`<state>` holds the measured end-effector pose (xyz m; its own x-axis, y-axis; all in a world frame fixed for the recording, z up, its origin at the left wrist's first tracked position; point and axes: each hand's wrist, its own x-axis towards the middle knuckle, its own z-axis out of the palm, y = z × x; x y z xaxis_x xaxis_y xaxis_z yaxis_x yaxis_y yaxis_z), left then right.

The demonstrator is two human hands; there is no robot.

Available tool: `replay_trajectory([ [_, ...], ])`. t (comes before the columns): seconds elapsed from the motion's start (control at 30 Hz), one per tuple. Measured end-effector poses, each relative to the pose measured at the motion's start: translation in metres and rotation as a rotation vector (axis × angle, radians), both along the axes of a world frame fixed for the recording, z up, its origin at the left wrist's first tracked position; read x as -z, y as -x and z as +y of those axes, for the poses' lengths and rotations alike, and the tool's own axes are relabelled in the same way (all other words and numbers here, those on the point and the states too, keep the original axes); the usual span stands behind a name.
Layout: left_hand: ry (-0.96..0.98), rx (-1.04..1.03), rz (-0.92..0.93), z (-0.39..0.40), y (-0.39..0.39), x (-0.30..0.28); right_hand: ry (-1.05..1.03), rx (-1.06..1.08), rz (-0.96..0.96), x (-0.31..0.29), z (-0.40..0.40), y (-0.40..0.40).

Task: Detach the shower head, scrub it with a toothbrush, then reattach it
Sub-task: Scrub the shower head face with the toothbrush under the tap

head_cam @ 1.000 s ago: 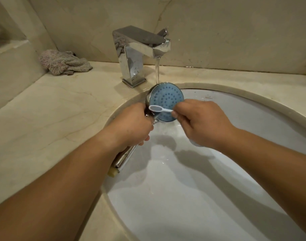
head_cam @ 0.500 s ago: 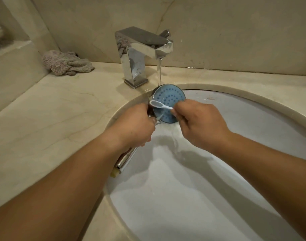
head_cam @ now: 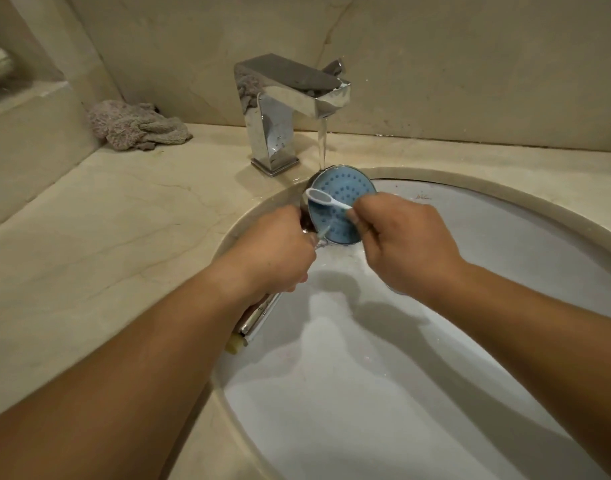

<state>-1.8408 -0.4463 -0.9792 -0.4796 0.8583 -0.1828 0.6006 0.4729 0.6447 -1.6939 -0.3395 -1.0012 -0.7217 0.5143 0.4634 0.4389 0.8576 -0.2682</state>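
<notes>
The detached shower head (head_cam: 345, 188) has a round blue face with many nozzle holes and a chrome handle. It is held over the white sink (head_cam: 505, 237), face toward me, under running water. My left hand (head_cam: 280, 251) grips the handle, whose chrome end sticks out below my wrist. My right hand (head_cam: 404, 247) pinches a white toothbrush (head_cam: 323, 199), and its head lies across the upper left of the blue face.
A chrome faucet (head_cam: 286, 109) stands behind the sink with water streaming onto the shower head's top edge. A crumpled grey cloth (head_cam: 134, 128) lies on the beige marble counter (head_cam: 106, 237) at the back left. A tiled wall rises behind.
The toothbrush head has moved up the blue face, from its lower part to its upper left. Both hands keep their grips and stay in about the same place.
</notes>
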Motion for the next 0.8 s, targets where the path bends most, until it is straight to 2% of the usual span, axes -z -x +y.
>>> replay_trajectory([
  [0.13,-0.007,-0.003,-0.021,-0.001,-0.003,-0.001,0.087,0.139,0.074,-0.004,0.015,-0.001],
  [0.27,-0.014,-0.004,-0.041,-0.001,-0.004,-0.003,-0.007,0.048,0.04,0.001,0.001,0.001],
  [0.4,-0.037,-0.012,-0.073,-0.003,-0.003,-0.002,0.076,0.17,0.105,-0.003,0.018,-0.002],
  [0.53,-0.035,-0.009,-0.091,-0.002,-0.002,-0.001,0.035,0.094,0.069,0.002,0.006,0.0],
  [0.8,-0.063,-0.039,-0.193,-0.002,-0.001,-0.001,0.102,0.185,0.133,0.016,0.031,-0.014],
])
